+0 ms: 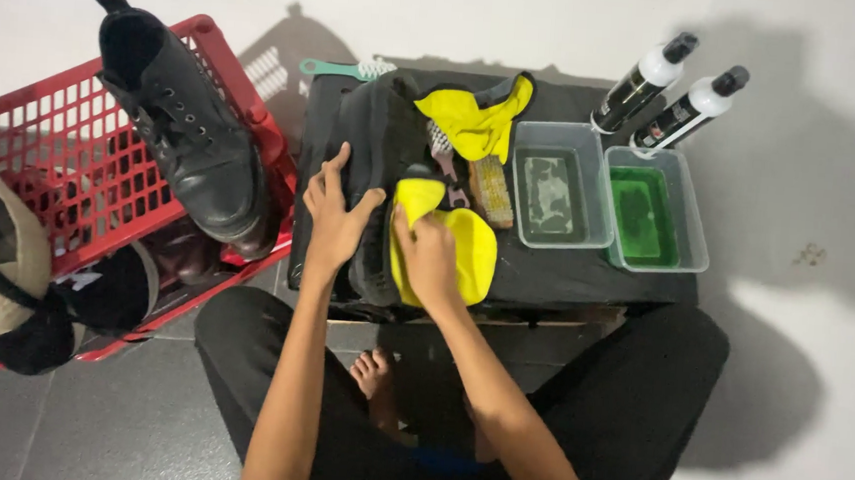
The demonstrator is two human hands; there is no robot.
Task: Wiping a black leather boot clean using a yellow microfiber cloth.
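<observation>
The left hand (337,214) is lying open on a black shoe (372,166). The right hand (428,255) is gripping a yellow cloth (462,252) against it.

Two hands, left (334,213) and right (429,255). Two yellow cloths: one (447,246) under right hand, one (476,121) beyond it. Two clear tubs (561,194) (655,211) right of hands. Two bottles (647,80) (692,108) beyond tubs. One red basket (64,134) left of hands. One boot (189,133) standing in it.
</observation>
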